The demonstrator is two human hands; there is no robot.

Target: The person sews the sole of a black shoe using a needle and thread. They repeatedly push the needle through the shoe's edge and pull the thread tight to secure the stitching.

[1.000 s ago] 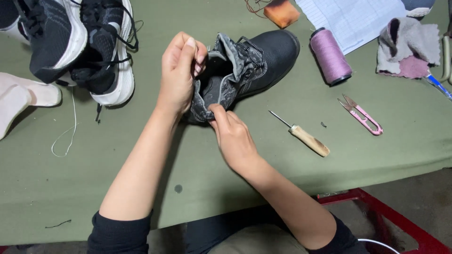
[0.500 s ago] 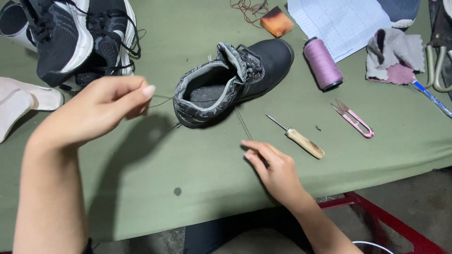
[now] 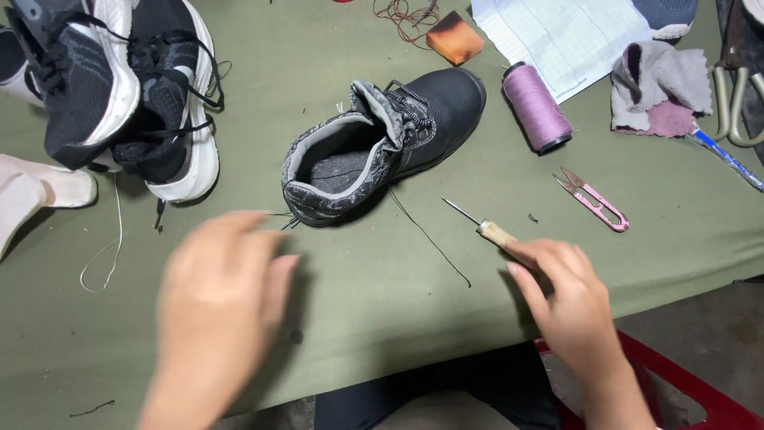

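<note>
A black ankle boot (image 3: 398,139) with a grey lining lies on its side in the middle of the green table cover (image 3: 382,318). A dark thread (image 3: 430,237) trails from it toward me. My left hand (image 3: 215,302) is blurred, low over the cloth in front of the boot's heel. A thin thread end shows by its fingertips, but a grip is not visible. My right hand (image 3: 569,295) lies over the back end of a wooden-handled awl (image 3: 485,227), its fingertips on the handle. The awl rests flat on the table.
Black-and-white sneakers (image 3: 119,87) are piled at the far left above a white insole (image 3: 36,191). A purple thread spool (image 3: 537,107), pink snips (image 3: 593,199), a grey cloth (image 3: 656,87), paper (image 3: 557,36) and an orange block (image 3: 454,36) lie at the back right. A red stool frame (image 3: 692,390) shows below the table edge.
My hands left the boot a second ago, the left drawing a thread out sideways. The left hand has since dropped toward the table. The right has slid right onto the awl handle.
</note>
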